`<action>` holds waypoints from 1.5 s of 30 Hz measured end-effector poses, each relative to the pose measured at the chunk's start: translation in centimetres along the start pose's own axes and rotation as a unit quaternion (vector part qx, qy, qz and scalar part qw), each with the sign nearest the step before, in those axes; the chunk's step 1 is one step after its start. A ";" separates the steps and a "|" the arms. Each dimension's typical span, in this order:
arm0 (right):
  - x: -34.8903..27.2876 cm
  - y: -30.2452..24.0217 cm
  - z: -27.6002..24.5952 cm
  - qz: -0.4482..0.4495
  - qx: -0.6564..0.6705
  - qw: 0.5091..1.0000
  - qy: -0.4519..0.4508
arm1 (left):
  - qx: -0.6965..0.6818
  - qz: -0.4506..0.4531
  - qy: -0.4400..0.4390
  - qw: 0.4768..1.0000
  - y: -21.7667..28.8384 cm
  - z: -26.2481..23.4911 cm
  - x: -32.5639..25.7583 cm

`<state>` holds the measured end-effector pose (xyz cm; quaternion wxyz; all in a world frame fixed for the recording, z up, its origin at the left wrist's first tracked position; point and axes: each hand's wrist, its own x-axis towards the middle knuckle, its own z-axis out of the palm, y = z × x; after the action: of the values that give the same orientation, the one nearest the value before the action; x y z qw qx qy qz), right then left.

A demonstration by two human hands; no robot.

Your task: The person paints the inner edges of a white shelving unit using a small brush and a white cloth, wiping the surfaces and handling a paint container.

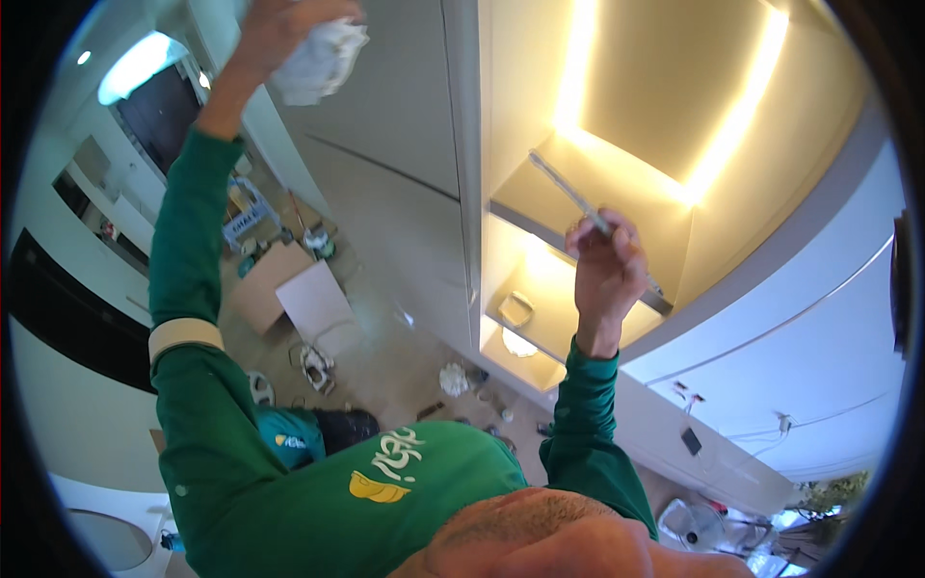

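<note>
Head view: my left hand is up high, squeezed shut around a crumpled white cloth. The cloth is pressed against the flat white cupboard door, near the top of it. My right hand is also up, with its fingers curled tight around a thin silver stick. The stick pokes up and to the left from my fist, and it lies along the edge of a shelf inside the lit-up cubby. That cubby glows warm yellow. A lower shelf in it holds a small round thing. Both my arms wear green sleeves. Far below, the floor has a flat cardboard piece, a white board and other bits scattered around.
</note>
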<state>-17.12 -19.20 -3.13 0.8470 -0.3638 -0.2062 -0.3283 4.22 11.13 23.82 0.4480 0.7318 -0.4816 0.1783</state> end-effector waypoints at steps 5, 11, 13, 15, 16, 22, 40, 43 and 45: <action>9.0 -2.7 10.8 -0.179 -0.117 0.976 -0.049 | -0.114 -0.022 -0.022 0.993 2.0 2.2 5.9; 15.7 -7.8 16.7 -0.342 -0.299 0.884 -0.112 | -0.077 -0.056 0.060 0.994 -0.2 4.6 8.5; 18.2 -9.3 18.3 -0.394 -0.340 0.843 -0.137 | -0.088 -0.026 0.079 0.993 -1.0 5.0 8.7; 21.2 -10.8 19.5 -0.498 -0.400 0.752 -0.162 | -0.098 -0.032 0.087 0.991 -0.9 5.3 8.7; 22.4 -11.2 19.8 -0.544 -0.426 0.702 -0.173 | -0.101 -0.038 0.091 0.990 -0.8 5.4 8.4; 22.4 -9.3 19.3 -0.418 -0.391 0.811 -0.122 | -0.069 -0.038 0.118 0.990 -0.3 5.6 8.0; 18.9 -2.3 13.5 -0.235 -0.104 0.965 -0.042 | -0.161 -0.063 0.112 0.978 0.2 5.2 7.7; 17.5 -1.5 14.0 -0.307 -0.154 0.939 -0.030 | -0.150 -0.057 0.102 0.982 0.2 5.3 7.8; 16.3 -0.4 14.8 -0.427 -0.251 0.868 -0.033 | -0.151 -0.061 0.104 0.981 0.5 5.5 7.7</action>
<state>-7.63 -14.96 16.29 0.4966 -0.4512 -0.2800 -0.6867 6.47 2.31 26.44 0.6109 0.6615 -0.4081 0.1505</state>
